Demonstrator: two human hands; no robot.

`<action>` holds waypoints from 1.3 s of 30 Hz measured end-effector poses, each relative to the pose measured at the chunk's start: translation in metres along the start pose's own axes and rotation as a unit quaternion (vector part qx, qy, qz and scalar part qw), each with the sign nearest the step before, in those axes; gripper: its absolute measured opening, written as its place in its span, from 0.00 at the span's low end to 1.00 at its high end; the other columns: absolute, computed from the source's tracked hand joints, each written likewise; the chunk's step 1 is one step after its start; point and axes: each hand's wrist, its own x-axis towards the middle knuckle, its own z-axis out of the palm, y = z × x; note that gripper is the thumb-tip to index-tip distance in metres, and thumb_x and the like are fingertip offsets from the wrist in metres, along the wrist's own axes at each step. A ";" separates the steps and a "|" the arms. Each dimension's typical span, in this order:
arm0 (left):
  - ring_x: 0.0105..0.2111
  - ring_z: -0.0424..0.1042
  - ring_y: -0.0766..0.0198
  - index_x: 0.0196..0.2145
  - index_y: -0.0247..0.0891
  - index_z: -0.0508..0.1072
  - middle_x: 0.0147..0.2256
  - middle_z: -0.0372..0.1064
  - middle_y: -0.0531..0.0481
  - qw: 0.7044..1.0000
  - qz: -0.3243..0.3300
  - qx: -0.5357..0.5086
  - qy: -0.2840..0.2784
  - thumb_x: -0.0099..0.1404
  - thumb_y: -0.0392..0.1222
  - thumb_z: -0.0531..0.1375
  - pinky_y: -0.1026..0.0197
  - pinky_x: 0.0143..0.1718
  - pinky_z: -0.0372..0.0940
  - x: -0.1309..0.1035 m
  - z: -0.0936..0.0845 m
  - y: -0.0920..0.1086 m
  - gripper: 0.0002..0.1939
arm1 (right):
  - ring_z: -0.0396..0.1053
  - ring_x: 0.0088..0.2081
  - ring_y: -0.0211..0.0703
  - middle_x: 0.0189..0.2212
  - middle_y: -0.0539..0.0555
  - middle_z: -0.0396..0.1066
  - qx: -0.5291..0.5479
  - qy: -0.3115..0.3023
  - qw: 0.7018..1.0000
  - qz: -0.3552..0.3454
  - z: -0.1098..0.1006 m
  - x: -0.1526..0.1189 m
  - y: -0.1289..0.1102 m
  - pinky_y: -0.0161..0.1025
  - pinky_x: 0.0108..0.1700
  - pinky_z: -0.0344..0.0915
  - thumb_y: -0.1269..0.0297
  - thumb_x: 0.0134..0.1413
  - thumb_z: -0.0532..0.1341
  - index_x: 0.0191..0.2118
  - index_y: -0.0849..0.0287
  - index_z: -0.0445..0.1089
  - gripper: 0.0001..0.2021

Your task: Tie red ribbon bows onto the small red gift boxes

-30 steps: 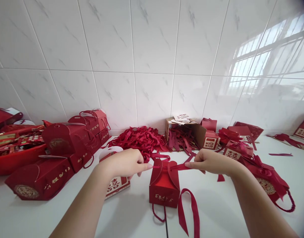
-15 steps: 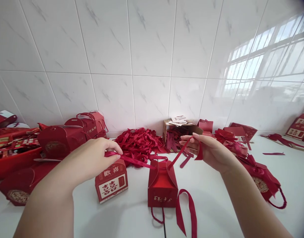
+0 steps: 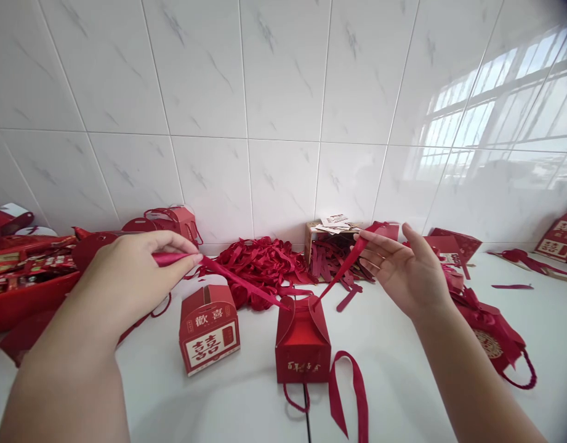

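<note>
A small red gift box (image 3: 303, 363) with curved top flaps and gold lettering stands upright in front of me. A red ribbon (image 3: 246, 284) passes through its top, and its two ends rise to either side. My left hand (image 3: 144, 264), closed in a pinch, holds one end up and to the left of the box. On the other side, the ribbon runs up to the fingertips of my right hand (image 3: 403, 271), whose fingers are stretched and thumb is apart; how they grip it is partly hidden. A loose ribbon length (image 3: 357, 387) lies right of the box, a cord loop below it.
A red-and-white box with printed characters (image 3: 209, 335) stands left of the ribboned box. Behind lie a heap of ribbons (image 3: 265, 264) and a carton (image 3: 309, 243) of ribbon strips and cards. A packet-filled red tub (image 3: 29, 301) is at left; bow-tied boxes (image 3: 490, 326) at right.
My left hand has moved left with its ribbon end, drawing out a longer stretch. The right hand has turned palm inward, its thumb lifting away from the ribbon. The box has barely moved.
</note>
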 end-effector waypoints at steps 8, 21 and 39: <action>0.17 0.63 0.70 0.33 0.39 0.74 0.20 0.67 0.56 0.993 0.019 -0.112 0.017 0.55 0.42 0.63 0.69 0.18 0.57 0.004 0.029 0.011 0.08 | 0.72 0.39 0.40 0.41 0.54 0.76 -0.068 0.054 0.992 -0.086 0.007 -0.001 0.011 0.37 0.45 0.67 0.63 0.45 0.66 0.37 0.57 0.77 0.10; 0.26 0.69 0.71 0.36 0.38 0.68 0.29 0.69 0.56 0.823 0.012 -0.566 0.051 0.47 0.32 0.69 0.67 0.30 0.66 -0.002 0.063 0.029 0.18 | 0.74 0.39 0.39 0.34 0.50 0.76 -0.057 0.062 0.987 -0.134 0.007 -0.009 0.009 0.34 0.39 0.72 0.66 0.41 0.71 0.50 0.56 0.68 0.26; 0.28 0.69 0.69 0.31 0.36 0.77 0.24 0.70 0.53 0.810 0.109 -0.576 0.032 0.56 0.29 0.63 0.65 0.33 0.66 -0.014 0.038 0.039 0.06 | 0.72 0.40 0.45 0.36 0.48 0.74 -0.077 0.041 0.975 -0.205 0.016 -0.031 -0.012 0.45 0.44 0.72 0.63 0.51 0.65 0.29 0.48 0.75 0.02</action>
